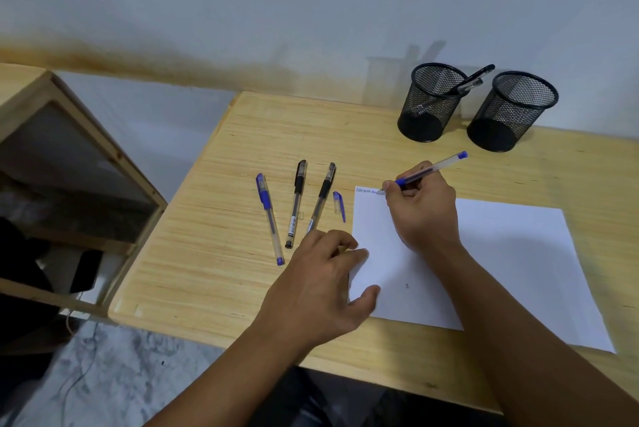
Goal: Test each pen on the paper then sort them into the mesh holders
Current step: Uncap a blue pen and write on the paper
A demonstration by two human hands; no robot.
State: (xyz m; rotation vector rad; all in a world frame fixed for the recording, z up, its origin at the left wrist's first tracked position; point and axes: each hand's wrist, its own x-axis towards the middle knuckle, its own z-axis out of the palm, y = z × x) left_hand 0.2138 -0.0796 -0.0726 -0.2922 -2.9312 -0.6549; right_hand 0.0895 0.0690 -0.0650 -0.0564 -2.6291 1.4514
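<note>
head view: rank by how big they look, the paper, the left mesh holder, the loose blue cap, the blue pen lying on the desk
1. paper
2. left mesh holder
3. blue pen lying on the desk, long but far thinner than the holder
4. loose blue cap

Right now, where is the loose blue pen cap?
In the head view, the blue cap lies on the table, just left of the paper's top-left corner and right of the nearer black pen.
</note>
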